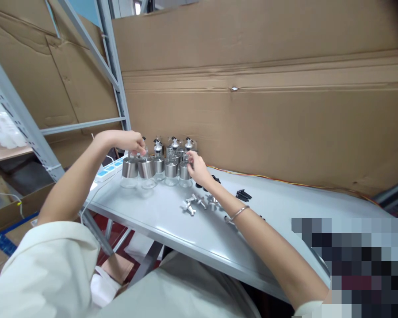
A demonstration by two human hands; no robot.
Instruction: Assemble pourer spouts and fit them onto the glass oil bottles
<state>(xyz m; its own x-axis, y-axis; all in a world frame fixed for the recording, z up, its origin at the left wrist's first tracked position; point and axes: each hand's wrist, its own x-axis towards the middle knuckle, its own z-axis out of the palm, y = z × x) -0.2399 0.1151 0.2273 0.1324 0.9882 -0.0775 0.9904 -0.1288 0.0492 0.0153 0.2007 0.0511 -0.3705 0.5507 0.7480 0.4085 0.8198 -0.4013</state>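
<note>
At the left end of the table, my left hand (pixel 132 142) reaches down with its fingers closed on the neck of a glass bottle (pixel 147 169) with a metal band. This bottle leans slightly beside another banded glass bottle (pixel 130 168). My right hand (pixel 198 168), a bracelet on its wrist, has its fingers curled round the neck of the rightmost front bottle (pixel 185 171). Between the hands stands one more open-necked bottle (pixel 171 170). Behind, several bottles carry silver and black spout tops (pixel 175 142). Loose silver fittings (pixel 189 206) lie in front of my right hand.
Black stick-like parts (pixel 243 195) lie right of my right hand on the grey table (pixel 185 234). A white and blue power strip (pixel 110 170) sits at its left edge. Cardboard (pixel 252 123) walls the back; a metal rack post (pixel 114 66) rises at left. The right side is pixelated.
</note>
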